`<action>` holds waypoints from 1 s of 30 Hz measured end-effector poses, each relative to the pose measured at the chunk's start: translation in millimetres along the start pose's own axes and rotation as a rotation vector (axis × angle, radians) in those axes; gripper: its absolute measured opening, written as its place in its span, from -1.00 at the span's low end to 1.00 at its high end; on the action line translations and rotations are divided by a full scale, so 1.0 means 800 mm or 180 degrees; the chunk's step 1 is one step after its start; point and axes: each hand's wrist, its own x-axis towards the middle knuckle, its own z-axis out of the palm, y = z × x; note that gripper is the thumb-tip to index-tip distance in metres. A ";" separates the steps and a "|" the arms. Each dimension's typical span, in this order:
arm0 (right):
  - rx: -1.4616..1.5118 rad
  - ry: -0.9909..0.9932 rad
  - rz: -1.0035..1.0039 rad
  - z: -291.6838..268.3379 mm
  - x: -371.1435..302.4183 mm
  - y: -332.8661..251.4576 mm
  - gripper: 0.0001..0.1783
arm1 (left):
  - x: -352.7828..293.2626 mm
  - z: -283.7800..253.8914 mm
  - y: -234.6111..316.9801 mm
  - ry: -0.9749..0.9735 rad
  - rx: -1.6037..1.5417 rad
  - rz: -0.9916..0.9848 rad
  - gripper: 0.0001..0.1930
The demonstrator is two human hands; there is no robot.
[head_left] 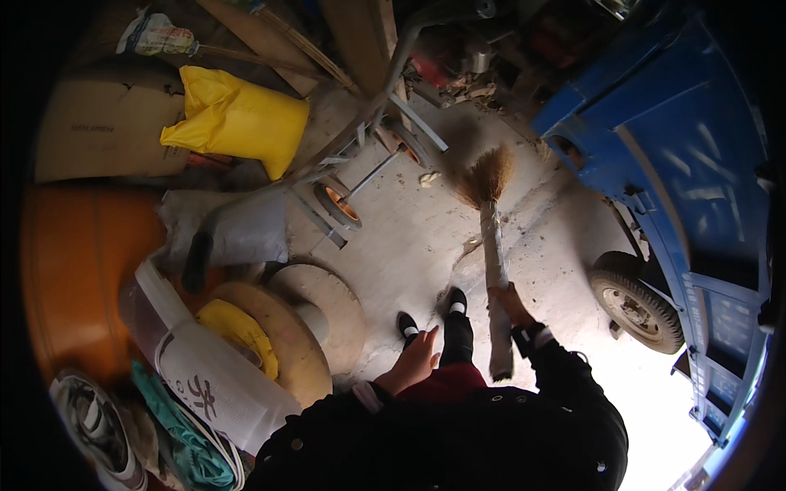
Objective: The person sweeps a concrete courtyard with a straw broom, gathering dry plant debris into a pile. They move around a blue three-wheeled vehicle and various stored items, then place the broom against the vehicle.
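Note:
A broom [491,245] with a pale wrapped handle and brown bristles points away from me over the concrete floor. My right hand [512,304] is wrapped round its handle toward the near end. The bristles are at the far end; I cannot tell whether they touch the floor. My left hand [416,358] is held in front of my body with its fingers stretched out and nothing in it. It is nearest to my shoes, which show just beyond it.
On the left stand a wooden cable spool [327,307], a white plastic bin [209,376], an orange drum [90,270] and a yellow sack [246,119]. A wheeled metal hand cart [352,196] lies ahead. A blue truck [679,139] with a tyre [639,299] fills the right. Small debris [428,178] dots the concrete floor [393,254].

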 end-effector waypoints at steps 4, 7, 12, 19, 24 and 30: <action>0.0459 -0.0486 -0.0042 0.015 -0.056 -0.030 -0.52 | 0.027 0.018 0.019 -0.0203 -0.1020 -0.0417 -0.46; 0.0394 -0.1023 0.0263 0.041 -0.027 -0.056 -0.65 | 0.049 0.036 0.045 -0.0622 -0.3035 -0.1557 -0.40; 0.1075 -0.0654 0.0357 0.063 0.021 0.012 -0.69 | 0.082 0.055 0.078 -0.0946 -0.4878 -0.1830 -0.53; 0.1295 0.1602 0.0179 0.047 -0.067 0.115 -0.07 | 0.040 0.015 0.089 -0.2508 -0.3308 -0.1787 -0.44; 0.1998 0.1356 -0.0102 0.076 -0.135 0.084 -0.12 | 0.000 -0.005 0.081 -0.2176 -0.2634 -0.1416 -0.22; 0.1722 -0.0142 -0.0182 0.108 -0.094 0.081 -0.40 | -0.016 0.013 0.096 -0.1277 -0.1997 -0.1520 -0.11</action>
